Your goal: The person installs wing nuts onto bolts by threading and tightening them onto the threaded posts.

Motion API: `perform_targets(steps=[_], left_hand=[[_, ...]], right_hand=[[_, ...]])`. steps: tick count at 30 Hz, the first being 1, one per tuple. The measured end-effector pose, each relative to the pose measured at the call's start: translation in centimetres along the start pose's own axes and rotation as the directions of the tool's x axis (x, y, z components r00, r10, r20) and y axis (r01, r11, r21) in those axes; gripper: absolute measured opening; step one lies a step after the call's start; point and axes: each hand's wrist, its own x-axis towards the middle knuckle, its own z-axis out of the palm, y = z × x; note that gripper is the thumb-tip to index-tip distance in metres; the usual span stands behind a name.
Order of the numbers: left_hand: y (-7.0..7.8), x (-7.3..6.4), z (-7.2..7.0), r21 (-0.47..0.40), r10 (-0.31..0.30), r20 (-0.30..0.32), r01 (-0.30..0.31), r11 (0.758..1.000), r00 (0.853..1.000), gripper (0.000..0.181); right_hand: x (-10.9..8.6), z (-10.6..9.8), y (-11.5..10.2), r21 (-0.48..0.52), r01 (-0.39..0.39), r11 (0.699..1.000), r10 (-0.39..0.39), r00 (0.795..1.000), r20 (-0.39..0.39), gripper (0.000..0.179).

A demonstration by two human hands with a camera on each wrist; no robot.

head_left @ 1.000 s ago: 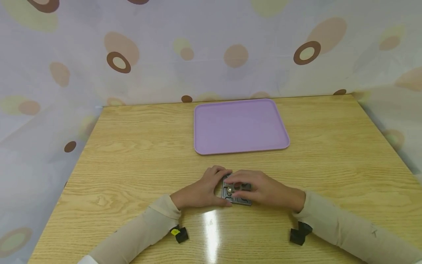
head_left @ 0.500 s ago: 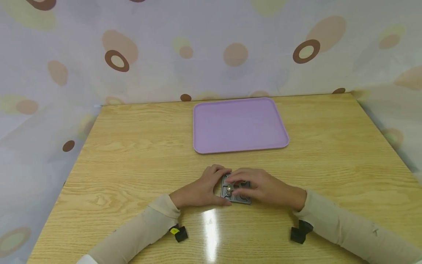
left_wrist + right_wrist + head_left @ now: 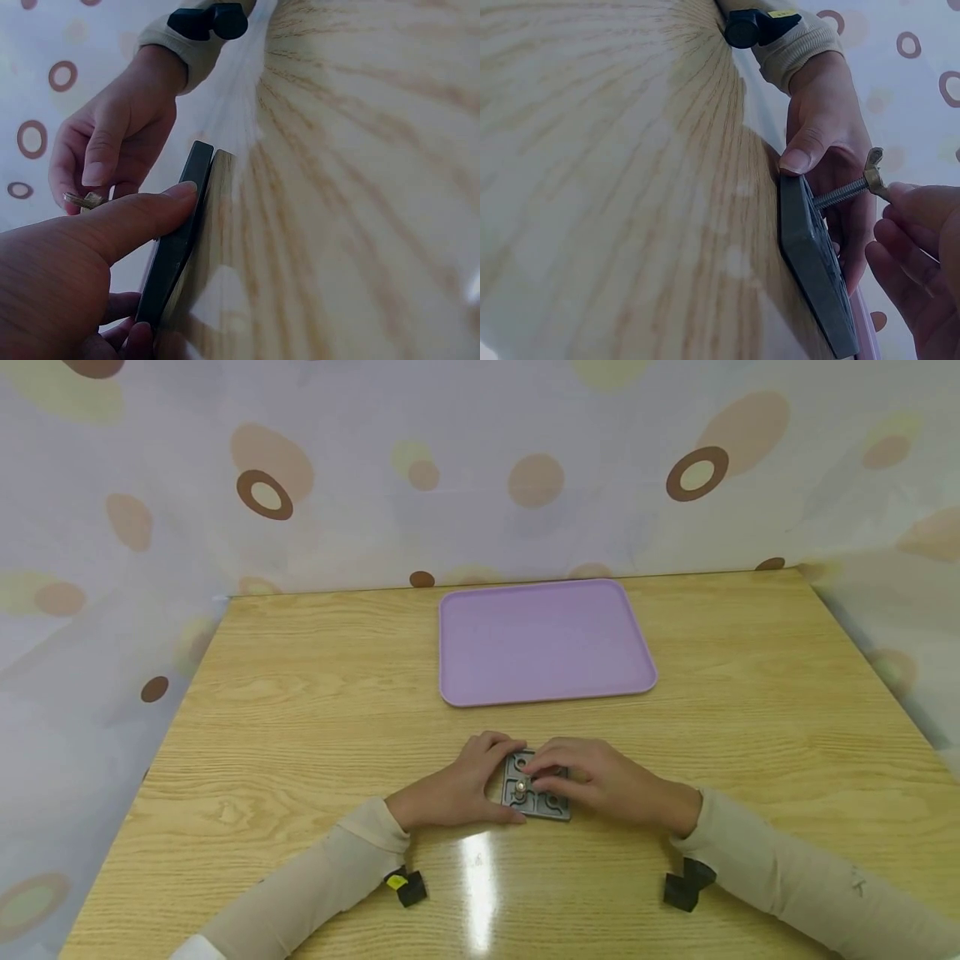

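1 high head view, forward and down; 2 near wrist views from opposite sides, grey plate (image 3: pixel 810 259) in both

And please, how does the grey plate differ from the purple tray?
The grey plate is much smaller than the purple tray. The plate has holes and raised ridges, with a bolt standing on it, while the tray looks smooth and plain. The left hand grips the plate; no hand touches the tray. Both are flat, four-sided and lie on the wooden table.

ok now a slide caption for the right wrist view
Left hand grips a metal plate while the right hand touches a wing nut on a threaded bolt.
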Motion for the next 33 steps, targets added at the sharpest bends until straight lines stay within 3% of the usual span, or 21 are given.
perform_targets(steps=[19, 33], left_hand=[[0.24, -0.07, -0.12, -0.017, -0.010, 0.005, 0.010, 1.000, 1.000, 0.089], [0.29, -0.10, -0.14, -0.005, 0.006, 0.001, -0.006, 1.000, 1.000, 0.089]], right_hand=[[-0.08, 0.24, 0.40, 0.035, 0.047, 0.998, -0.046, 0.999, -0.006, 0.013], [0.00, 0.72, 0.24, 0.058, 0.049, 0.997, -0.049, 0.999, 0.008, 0.037]])
